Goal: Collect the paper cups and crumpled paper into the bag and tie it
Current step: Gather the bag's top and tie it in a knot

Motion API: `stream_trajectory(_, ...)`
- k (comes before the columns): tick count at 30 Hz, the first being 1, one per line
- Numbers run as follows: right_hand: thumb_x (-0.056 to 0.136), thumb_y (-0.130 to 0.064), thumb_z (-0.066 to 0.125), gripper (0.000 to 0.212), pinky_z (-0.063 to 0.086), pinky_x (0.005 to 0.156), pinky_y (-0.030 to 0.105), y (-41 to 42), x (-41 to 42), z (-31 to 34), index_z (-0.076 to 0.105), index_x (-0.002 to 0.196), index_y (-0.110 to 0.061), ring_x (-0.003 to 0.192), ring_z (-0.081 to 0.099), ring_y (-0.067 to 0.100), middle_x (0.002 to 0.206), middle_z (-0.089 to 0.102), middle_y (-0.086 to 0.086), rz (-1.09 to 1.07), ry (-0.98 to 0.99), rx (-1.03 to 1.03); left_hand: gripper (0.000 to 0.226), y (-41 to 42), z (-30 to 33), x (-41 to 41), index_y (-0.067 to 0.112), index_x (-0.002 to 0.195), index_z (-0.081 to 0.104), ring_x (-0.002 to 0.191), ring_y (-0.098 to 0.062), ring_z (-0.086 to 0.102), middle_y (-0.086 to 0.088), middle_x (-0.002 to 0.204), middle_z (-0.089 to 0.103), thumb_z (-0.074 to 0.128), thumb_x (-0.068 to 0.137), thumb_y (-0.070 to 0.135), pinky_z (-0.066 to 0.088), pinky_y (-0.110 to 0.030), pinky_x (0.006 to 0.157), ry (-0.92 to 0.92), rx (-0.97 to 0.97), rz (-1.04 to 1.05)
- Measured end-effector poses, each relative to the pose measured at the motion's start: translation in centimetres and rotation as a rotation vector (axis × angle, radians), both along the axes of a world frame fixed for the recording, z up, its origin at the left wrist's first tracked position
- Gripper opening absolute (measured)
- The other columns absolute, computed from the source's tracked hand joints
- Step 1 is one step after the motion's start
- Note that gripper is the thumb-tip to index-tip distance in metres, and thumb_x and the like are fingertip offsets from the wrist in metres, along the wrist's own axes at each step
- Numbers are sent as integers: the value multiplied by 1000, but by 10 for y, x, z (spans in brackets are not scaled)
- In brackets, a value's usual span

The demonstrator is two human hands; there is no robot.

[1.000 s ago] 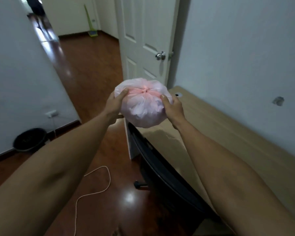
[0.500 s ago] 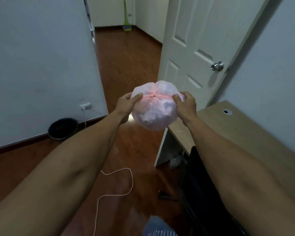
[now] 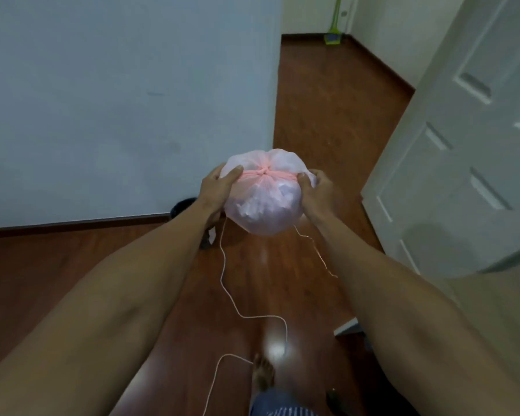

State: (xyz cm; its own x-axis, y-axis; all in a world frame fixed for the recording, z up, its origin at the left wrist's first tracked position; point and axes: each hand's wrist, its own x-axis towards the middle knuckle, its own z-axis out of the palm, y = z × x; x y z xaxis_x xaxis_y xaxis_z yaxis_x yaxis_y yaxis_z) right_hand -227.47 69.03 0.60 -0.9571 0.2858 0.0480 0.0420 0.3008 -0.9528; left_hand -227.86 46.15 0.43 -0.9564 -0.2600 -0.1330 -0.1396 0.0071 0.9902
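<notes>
Since half a second ago the view has swung left and down: the desk has dropped out of sight, the door knob too, and more of the floor (image 3: 327,121) shows under the bag, plus a bare foot (image 3: 263,375) that wasn't there before. Grip looks the same as it was.

So, one pink bag (image 3: 264,202), knotted shut at the top, held up in the air between both hands, well above the floor. Left hand (image 3: 218,192) is curled round the bag's left side, thumb lying on top and pointing at the knot (image 3: 264,172), fingers wrapped behind where I can't see them. Right hand (image 3: 317,195) grips the right side the same way, thumb pressing into the pink gathered strip just beside the knot. Pale lumps show through the plastic, too blurry to count cups or paper.

Around the bag: one white door (image 3: 463,145) to its right, one black bin (image 3: 182,207) peeking out behind the left wrist, one thin white cord (image 3: 222,265) trailing on the floor below the bag, one green broom (image 3: 333,34) far beyond it down the hall.
</notes>
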Motion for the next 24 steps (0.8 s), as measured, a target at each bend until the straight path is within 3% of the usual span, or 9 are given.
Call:
stream_trajectory(4, 98, -32, 61, 29, 47, 82, 21, -58, -57, -10, 65, 121, -14, 98, 61, 16, 102, 65, -5, 97, -4, -13, 48, -57, -8, -37, 22, 122, 72, 105, -22, 72, 0, 116, 74, 79, 79, 44, 62, -36, 85, 1, 10, 112)
stream_trajectory(7, 97, -28, 64, 21, 43, 68, 5, -100, -91, -19, 66, 112, -14, 93, 63, 17, 96, 67, -3, 161, -17, -28, 50, -102, -20, -58, 19, 125, 70, 110, -23, 69, -3, 122, 72, 78, 81, 43, 59, -40, 95, -25, -17, 189)
stream_trajectory(11, 98, -31, 62, 27, 50, 85, 28, -160, -130, -32, 66, 117, -12, 101, 66, 22, 108, 72, 4, 234, -61, -22, 74, -157, -31, -78, 13, 138, 58, 118, -22, 63, -4, 137, 61, 78, 79, 52, 54, -38, 101, -103, -46, 314)
stream_trajectory(15, 98, -33, 60, 29, 54, 91, 36, -214, -163, -50, 65, 118, -13, 103, 66, 24, 109, 71, 4, 251, -84, -29, 58, -207, -47, -103, 3, 117, 68, 103, -29, 71, -15, 114, 72, 77, 80, 46, 60, -36, 79, -107, -7, 356)
stream_trajectory(19, 98, -36, 58, 31, 53, 94, 38, -264, -198, -72, 65, 119, -15, 105, 65, 24, 112, 71, 4, 236, -105, -11, 47, -251, -64, -132, 14, 126, 65, 105, -19, 68, 0, 115, 69, 72, 86, 37, 55, -27, 77, -125, -4, 349)
stream_trajectory(24, 96, -40, 60, 32, 53, 96, 36, -326, -241, -109, 65, 122, -22, 108, 64, 22, 114, 70, -1, 184, -139, -6, 38, -312, -99, -178, 26, 126, 67, 110, -26, 67, 1, 122, 69, 71, 89, 37, 57, -51, 95, -213, 57, 279)
